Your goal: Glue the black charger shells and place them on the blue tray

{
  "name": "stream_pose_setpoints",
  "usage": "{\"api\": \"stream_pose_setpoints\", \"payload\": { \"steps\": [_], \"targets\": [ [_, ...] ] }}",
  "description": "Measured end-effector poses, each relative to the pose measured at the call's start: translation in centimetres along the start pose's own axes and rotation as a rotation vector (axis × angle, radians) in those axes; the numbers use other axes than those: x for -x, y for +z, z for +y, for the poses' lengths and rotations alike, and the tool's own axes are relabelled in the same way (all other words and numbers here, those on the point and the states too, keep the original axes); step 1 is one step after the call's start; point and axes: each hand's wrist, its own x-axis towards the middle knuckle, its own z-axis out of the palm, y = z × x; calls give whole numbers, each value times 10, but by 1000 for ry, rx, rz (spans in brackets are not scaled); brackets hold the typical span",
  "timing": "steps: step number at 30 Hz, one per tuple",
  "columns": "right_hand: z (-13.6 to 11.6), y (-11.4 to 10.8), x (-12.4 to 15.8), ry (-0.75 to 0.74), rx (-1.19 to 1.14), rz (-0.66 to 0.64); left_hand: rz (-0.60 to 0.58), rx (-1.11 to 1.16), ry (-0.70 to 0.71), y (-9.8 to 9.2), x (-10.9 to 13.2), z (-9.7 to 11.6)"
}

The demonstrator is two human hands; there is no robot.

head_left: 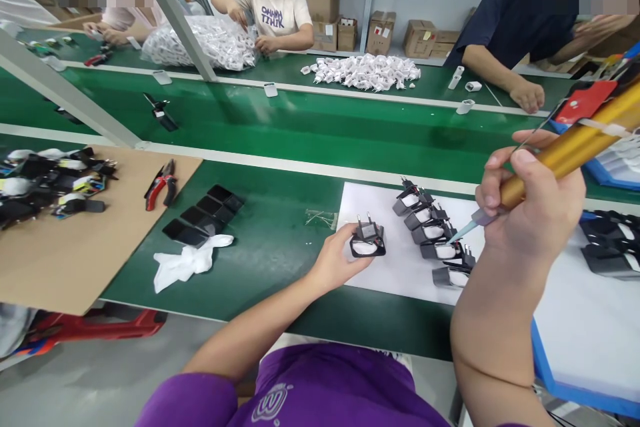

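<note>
My left hand (336, 259) grips a black plug adapter (368, 237), its two pins pointing up and a white patch visible inside the housing. In my right hand (533, 197) is a yellow dispensing gun (590, 130) with a pale blue tapered nozzle (463, 231). The nozzle tip reaches down to a row of several similar black adapters (429, 233) lying on a white sheet (395, 273). Whether the tip touches one of them I cannot tell.
Black empty cases (204, 217) and a crumpled white cloth (183, 263) lie to the left. Red-handled pliers (161, 185) rest on a cardboard sheet (65, 273) beside piled parts. A green conveyor (320, 120) runs behind; co-workers sit across it. More adapters (613, 247) stand at right.
</note>
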Motion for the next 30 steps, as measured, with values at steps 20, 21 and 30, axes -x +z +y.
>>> {"api": "stream_pose_setpoints", "payload": {
  "steps": [20,21,30],
  "targets": [
    [-1,2,-2,37,20,47,-25,227,-58,2,-1,-17],
    [-1,2,-2,38,22,48,-22,222,-58,2,-1,-17],
    [0,1,-2,33,21,50,-15,193,-71,2,-2,-14]
  ]
}}
